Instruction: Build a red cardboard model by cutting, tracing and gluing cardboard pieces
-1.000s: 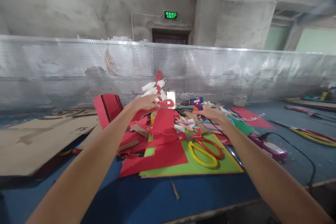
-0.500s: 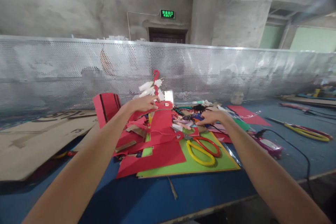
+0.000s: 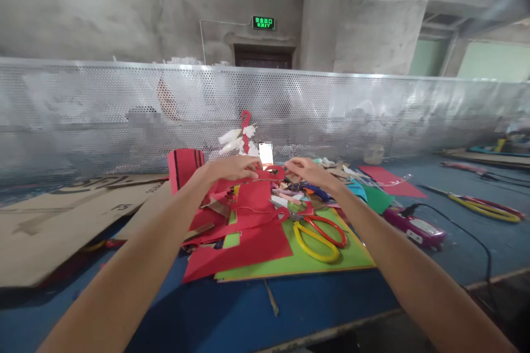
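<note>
My left hand [image 3: 242, 167] is closed on a red foam piece [image 3: 274, 172] with a curled, hook-like end, held above the pile of scraps. My right hand [image 3: 298, 169] is at the curled end, its fingers bent together; whether it grips the edge is too small to make out. Below lie red foam sheets [image 3: 260, 242] over a lime green sheet [image 3: 343, 256]. Scissors [image 3: 317, 240] with one yellow and one red handle rest on them, blades towards the scraps. A red foam block [image 3: 182, 165] with black stripes stands by my left wrist.
A lit phone [image 3: 266, 155] stands behind my hands, beside a red hook with white flowers [image 3: 240, 140]. Cardboard [image 3: 83, 215] lies left. On the right are a purple device [image 3: 420, 229] with a black cable, more scissors [image 3: 484, 208] and a red sheet [image 3: 389, 181]. A perforated metal panel [image 3: 314, 110] runs behind.
My right hand has moved left from the scrap pile to the curled end of the red piece. My left hand and the red piece have shifted right, along with the striped block.
</note>
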Demonstrator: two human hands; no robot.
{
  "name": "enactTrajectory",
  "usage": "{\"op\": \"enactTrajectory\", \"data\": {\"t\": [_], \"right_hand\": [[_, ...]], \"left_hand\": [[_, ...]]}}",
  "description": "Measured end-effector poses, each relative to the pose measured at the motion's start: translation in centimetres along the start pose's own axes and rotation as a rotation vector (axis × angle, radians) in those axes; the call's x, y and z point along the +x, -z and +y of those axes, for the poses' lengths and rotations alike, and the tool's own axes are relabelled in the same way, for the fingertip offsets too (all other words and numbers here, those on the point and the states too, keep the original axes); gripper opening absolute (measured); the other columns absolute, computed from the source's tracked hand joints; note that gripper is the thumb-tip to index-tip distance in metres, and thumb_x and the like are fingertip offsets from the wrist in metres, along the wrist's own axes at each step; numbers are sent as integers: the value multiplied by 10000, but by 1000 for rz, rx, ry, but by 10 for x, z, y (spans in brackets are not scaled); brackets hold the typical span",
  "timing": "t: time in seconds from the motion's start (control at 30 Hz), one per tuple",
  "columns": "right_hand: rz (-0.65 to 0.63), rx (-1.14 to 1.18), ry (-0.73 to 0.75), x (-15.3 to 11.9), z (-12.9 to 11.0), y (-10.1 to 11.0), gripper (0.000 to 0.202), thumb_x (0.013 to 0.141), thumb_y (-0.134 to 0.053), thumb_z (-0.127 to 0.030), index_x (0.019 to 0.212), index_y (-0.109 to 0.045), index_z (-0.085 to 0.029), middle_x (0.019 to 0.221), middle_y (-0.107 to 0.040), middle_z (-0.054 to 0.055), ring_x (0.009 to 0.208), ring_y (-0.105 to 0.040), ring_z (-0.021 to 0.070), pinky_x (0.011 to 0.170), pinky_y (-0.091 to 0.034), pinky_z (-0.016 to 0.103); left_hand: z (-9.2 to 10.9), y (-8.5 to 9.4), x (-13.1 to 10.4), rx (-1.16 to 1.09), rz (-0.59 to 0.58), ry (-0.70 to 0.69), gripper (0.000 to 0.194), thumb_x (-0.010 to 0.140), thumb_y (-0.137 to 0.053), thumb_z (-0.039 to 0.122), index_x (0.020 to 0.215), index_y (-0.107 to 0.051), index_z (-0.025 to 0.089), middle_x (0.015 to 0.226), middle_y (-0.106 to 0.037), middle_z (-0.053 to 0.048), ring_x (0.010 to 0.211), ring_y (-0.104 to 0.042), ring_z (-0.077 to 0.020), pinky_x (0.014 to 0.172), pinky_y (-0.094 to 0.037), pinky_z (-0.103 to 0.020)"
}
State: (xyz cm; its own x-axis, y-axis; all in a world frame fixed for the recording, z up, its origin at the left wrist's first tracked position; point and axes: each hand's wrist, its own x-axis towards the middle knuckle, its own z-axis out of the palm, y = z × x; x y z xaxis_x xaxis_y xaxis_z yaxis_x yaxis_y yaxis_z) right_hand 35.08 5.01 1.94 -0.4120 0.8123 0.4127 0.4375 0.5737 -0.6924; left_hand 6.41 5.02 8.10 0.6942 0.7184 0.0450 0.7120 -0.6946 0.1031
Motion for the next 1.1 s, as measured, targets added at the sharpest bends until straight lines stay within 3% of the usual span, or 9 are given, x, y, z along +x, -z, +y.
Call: {"op": "enactTrajectory", "data": {"t": [0.1,0.23,0.5,0.87,1.1], "right_hand": [[46,25,67,1,-11,-21,483,938,-528,-615,906,-692,-162,867,-684,44,719,-576,166,624,-428,265],[62,30,63,1,-10,-32,428,920,-553,-551,823,-698,-160,716,-610,0,649,-511,150,607,-360,266],[79,-64,78,2,-10,-35,360,894,-562,-448,704,-672,-163,643,-564,-8,614,-461,139,589,-316,269],[85,-139,101,1,-12,-40,323,876,-578,-421,729,-704,-162,708,-681,33,680,-587,175,618,-373,270],[85,-159,97,0,-13,-37,383,904,-504,-421,614,-585,-184,569,-495,-16,566,-435,136,558,-287,274]], "left_hand": [[6,-2,2,2,-27,-16,393,941,-563,423,1285,-581,235,1258,-689,-91,1007,-629,-228,831,-429,-301],[15,-1,4,39,-65,-21,338,945,-561,375,1253,-597,241,1159,-718,-80,949,-635,-230,785,-428,-312],[26,2,4,76,-78,22,327,924,-562,290,1246,-603,256,1079,-741,-82,924,-649,-259,731,-415,-332],[20,-1,6,33,-90,-21,314,883,-601,309,1194,-621,276,1036,-753,-60,887,-660,-252,718,-425,-336],[27,1,5,58,-96,6,381,873,-603,303,1252,-628,275,1006,-749,-71,886,-661,-265,711,-428,-343]]}}
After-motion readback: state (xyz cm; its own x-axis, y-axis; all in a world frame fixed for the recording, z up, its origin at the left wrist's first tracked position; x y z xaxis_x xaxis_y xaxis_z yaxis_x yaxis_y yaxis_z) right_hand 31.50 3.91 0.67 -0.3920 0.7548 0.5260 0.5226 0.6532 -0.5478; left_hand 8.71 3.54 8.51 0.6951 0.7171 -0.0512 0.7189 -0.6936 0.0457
